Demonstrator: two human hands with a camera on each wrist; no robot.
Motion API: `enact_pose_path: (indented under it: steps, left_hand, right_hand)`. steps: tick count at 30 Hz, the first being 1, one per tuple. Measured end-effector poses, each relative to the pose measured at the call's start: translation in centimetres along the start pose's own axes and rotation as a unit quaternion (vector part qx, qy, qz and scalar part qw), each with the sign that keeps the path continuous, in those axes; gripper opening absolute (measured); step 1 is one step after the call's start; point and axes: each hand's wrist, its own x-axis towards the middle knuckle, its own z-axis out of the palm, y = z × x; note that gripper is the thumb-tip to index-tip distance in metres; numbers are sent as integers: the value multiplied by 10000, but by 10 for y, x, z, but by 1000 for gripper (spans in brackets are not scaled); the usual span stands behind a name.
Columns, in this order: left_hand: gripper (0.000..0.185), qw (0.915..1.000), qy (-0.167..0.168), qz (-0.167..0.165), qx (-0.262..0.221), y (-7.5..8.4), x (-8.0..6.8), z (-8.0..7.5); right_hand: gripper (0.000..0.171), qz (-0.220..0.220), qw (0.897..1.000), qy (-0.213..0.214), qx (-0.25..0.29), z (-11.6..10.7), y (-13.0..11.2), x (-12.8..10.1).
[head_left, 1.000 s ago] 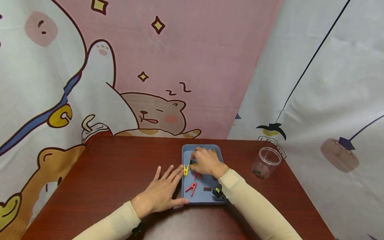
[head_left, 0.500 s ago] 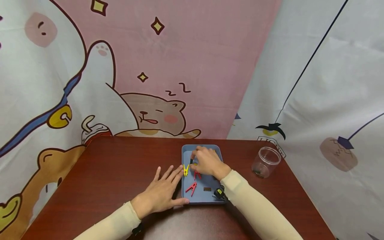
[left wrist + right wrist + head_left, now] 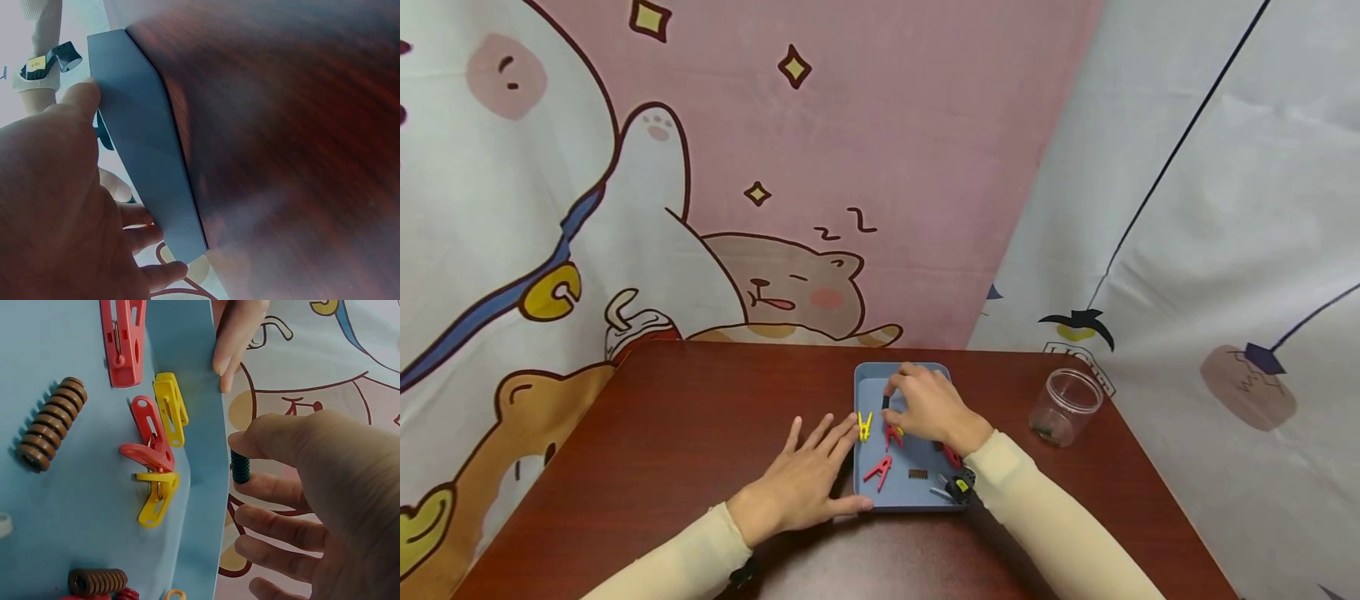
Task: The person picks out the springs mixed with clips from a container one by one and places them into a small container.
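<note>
— Holding a small dark green coil spring (image 3: 240, 467) between thumb and forefinger, the right hand (image 3: 928, 408) hovers over the far half of the blue tray (image 3: 865, 487); its other fingers (image 3: 275, 524) curl loosely beneath.

— Which way does the spring run?

— In the right wrist view its long axis stands roughly upright between the fingertips, ribbed coils showing. Any writing?

— None I can read; a yellow tag on the wrist strap (image 3: 960, 486) is too small to make out.

— And the left hand (image 3: 805, 483)?

— Flat on the dark red wood-grain surface (image 3: 685, 433), fingers straight and spread, tips against the tray's left wall, gripping nothing.

— What lies in the tray?

— Smooth plastic pegs: a yellow peg (image 3: 865, 427) by the left rim, a red peg (image 3: 878, 472) nearer the front, and a brown spring (image 3: 917, 473) lying sideways. A clear round jar (image 3: 1063, 406) stands well apart on the right.
</note>
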Motion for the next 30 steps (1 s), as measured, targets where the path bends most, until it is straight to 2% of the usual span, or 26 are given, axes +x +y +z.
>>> enact_pose_path:
  steps: [30]
  left_hand:
    - [113, 10000, 62, -22, -17, 2, -2, -1]
  right_hand:
    - [30, 188, 9982, 559, -126, -30, 17, -47]
